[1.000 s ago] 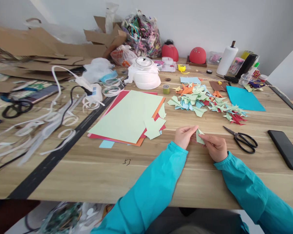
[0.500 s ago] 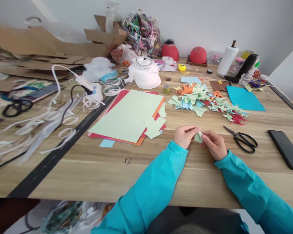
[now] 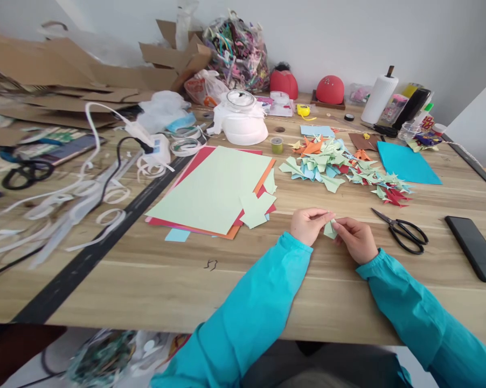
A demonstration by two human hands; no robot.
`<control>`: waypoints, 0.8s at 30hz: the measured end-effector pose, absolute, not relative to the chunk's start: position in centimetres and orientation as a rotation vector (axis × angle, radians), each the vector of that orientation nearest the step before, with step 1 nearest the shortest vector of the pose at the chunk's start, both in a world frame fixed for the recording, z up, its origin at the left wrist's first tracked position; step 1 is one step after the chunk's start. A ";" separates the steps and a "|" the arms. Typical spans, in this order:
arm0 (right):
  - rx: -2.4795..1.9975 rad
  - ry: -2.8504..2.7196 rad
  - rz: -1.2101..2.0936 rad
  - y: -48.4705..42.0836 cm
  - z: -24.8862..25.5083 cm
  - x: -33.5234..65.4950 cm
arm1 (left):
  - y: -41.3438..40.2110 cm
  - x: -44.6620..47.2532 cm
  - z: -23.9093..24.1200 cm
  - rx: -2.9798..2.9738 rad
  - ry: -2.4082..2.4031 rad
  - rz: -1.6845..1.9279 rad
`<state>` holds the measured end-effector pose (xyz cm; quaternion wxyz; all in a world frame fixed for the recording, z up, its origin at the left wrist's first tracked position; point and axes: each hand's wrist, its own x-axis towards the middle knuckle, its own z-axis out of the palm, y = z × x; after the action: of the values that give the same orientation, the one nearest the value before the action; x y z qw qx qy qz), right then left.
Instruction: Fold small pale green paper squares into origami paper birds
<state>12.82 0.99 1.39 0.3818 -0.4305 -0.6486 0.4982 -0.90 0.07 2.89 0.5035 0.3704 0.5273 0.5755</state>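
Observation:
Between my two hands, just above the front of the wooden table, is a small folded piece of pale green paper (image 3: pixel 330 230). My left hand (image 3: pixel 307 225) pinches its upper left edge between thumb and fingers. On the other side, my right hand (image 3: pixel 355 237) is closed on its right edge. Fingers cover much of the paper, so its full shape is hidden. Beyond my hands lies a pile of folded paper pieces (image 3: pixel 327 161) in green, blue, orange and red. Black-handled scissors (image 3: pixel 404 231) rest to the right of my right hand.
Left of my hands lies a stack of coloured sheets (image 3: pixel 210 188), with cut green pieces (image 3: pixel 256 210) on its corner. A black phone (image 3: pixel 474 248) is at the far right. Cables and white strips (image 3: pixel 113 215) sprawl at the left. A turquoise sheet (image 3: pixel 408 163) lies behind the scissors.
Both hands stay in nearly the same place, still pinching the green paper. My left fingertips have shifted slightly right over its top. The whole view has moved a little.

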 end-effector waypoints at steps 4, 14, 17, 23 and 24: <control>-1.103 -1.645 1.271 0.9 1.6 12.7 | 0.1 -0.9 2.9 0.867 1.221 1.391; -1.118 -1.599 1.274 0.9 1.6 12.8 | 0.2 -1.0 2.5 0.792 1.136 1.329; -1.116 -1.612 1.272 0.9 1.6 12.8 | 0.2 -1.0 2.5 0.872 1.185 1.326; -1.113 -1.593 1.302 1.0 1.6 12.8 | 0.2 -0.9 2.1 0.975 1.269 1.379; -1.115 -1.584 1.312 1.1 1.6 12.8 | 0.2 -0.8 2.1 0.981 1.273 1.388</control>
<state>12.84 1.06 1.60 0.3905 -0.4387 -0.6233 0.5164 -0.83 0.21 2.06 0.4873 0.4035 0.5233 0.5709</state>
